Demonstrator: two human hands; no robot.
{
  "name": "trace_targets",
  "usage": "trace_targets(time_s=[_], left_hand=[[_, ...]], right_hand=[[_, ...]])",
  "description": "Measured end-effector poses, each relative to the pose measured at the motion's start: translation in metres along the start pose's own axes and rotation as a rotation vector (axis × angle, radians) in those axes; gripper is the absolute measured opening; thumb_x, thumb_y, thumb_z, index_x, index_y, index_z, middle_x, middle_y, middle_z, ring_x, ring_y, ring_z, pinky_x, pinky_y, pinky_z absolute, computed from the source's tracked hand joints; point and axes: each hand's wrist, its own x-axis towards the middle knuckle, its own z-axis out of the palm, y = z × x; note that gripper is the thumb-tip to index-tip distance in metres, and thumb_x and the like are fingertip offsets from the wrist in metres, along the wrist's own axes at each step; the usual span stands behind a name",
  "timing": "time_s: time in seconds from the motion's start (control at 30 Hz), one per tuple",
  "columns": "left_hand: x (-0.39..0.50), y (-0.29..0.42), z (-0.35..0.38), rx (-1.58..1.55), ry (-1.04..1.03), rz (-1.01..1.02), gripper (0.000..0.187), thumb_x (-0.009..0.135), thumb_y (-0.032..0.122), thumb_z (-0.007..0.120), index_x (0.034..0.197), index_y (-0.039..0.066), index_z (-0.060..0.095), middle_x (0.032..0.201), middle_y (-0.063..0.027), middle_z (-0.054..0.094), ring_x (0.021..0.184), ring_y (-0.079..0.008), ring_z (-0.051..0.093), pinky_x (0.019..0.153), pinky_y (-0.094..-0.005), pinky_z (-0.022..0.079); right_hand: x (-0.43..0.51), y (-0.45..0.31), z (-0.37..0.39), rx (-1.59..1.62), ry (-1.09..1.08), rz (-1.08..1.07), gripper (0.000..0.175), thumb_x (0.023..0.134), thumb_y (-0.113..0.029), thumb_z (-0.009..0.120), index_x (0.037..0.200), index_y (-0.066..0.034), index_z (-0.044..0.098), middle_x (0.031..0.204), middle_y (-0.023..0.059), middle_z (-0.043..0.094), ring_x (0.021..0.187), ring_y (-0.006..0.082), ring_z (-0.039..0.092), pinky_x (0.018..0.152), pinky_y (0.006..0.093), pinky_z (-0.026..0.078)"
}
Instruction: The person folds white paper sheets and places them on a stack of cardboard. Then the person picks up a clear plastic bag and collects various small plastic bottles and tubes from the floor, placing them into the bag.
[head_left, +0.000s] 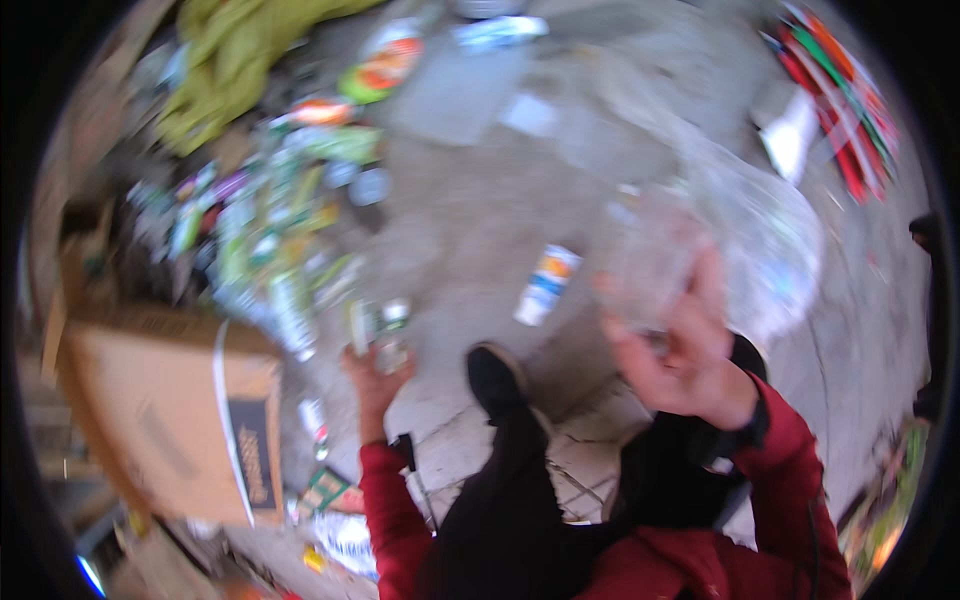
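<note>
My left hand (379, 386) has its fingers around a small clear bottle (394, 341) with a white cap. Beside that bottle, at my fingertips, is a pale green and white item (361, 327), too blurred to name. Raised on the right, my right hand (694, 356) grips a clear plastic container (646, 251), smeared by motion. Behind it a large transparent plastic bag (776, 251) bulges with pale contents that I cannot make out. A white, blue and orange printed package (548, 285) lies on the concrete floor (465, 217) between my hands.
A heap of plastic bottles (262, 217) spreads at the left, near a yellow-green cloth (232, 67). The cardboard box (169, 420) stands at lower left. Flat plastic sheeting (457, 97) covers floor ahead. Red, green and orange strips (840, 105) lie at upper right. My black shoe (493, 379) is close by.
</note>
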Motion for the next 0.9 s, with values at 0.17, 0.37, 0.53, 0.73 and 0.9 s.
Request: trace_targets(time_s=[0.17, 0.37, 0.53, 0.73, 0.9], left_hand=[[0.046, 0.098, -0.027, -0.031, -0.211, 0.041, 0.085, 0.060, 0.035, 0.094, 0.129, 0.001, 0.057, 0.143, -0.0326, 0.036, 0.135, -0.0479, 0.038, 0.111, -0.0528, 0.037], [0.174, 0.313, -0.024, -0.023, -0.477, 0.594, 0.069, 0.053, 0.028, 0.090, 0.114, 0.005, 0.069, 0.128, -0.0288, 0.048, 0.127, -0.0464, 0.045, 0.105, -0.0498, 0.041], [0.202, 0.485, 0.024, 0.421, -0.867, 0.972, 0.053, 0.063, 0.029, 0.084, 0.111, 0.010, 0.074, 0.127, -0.0242, 0.054, 0.122, -0.0432, 0.050, 0.099, -0.0484, 0.048], [0.146, 0.598, 0.105, -0.415, -0.927, 1.314, 0.051, 0.071, 0.029, 0.081, 0.118, 0.012, 0.073, 0.130, -0.0180, 0.065, 0.115, -0.0334, 0.063, 0.103, -0.0399, 0.050], [0.168, 0.545, 0.122, -0.535, -1.005, 1.021, 0.027, 0.080, 0.020, 0.075, 0.104, 0.009, 0.075, 0.095, -0.0176, 0.072, 0.089, -0.0312, 0.070, 0.080, -0.0400, 0.055]], right_hand=[[-0.007, 0.003, -0.008, 0.143, 0.077, 0.036, 0.028, 0.080, 0.004, 0.064, 0.107, -0.0037, 0.064, 0.133, 0.0242, 0.043, 0.084, 0.0263, 0.063, 0.073, 0.0359, 0.054], [-0.011, -0.016, -0.027, 0.135, -0.013, 0.047, 0.026, 0.083, -0.003, 0.063, 0.109, -0.0085, 0.064, 0.125, 0.0215, 0.046, 0.089, 0.0300, 0.063, 0.072, 0.0383, 0.056], [-0.020, -0.023, -0.031, 0.006, -0.024, -0.206, 0.024, 0.078, -0.012, 0.064, 0.102, -0.0095, 0.061, 0.115, 0.0153, 0.049, 0.101, 0.0308, 0.059, 0.071, 0.0362, 0.056], [-0.021, -0.029, -0.035, -0.046, 0.005, -0.272, 0.023, 0.078, -0.014, 0.064, 0.100, -0.0099, 0.059, 0.119, 0.0136, 0.052, 0.106, 0.0282, 0.058, 0.071, 0.0335, 0.056], [-0.025, -0.015, -0.042, 0.211, -0.097, 0.000, 0.034, 0.078, -0.008, 0.068, 0.111, -0.0067, 0.060, 0.125, 0.0156, 0.054, 0.111, 0.0292, 0.057, 0.079, 0.0353, 0.055]])
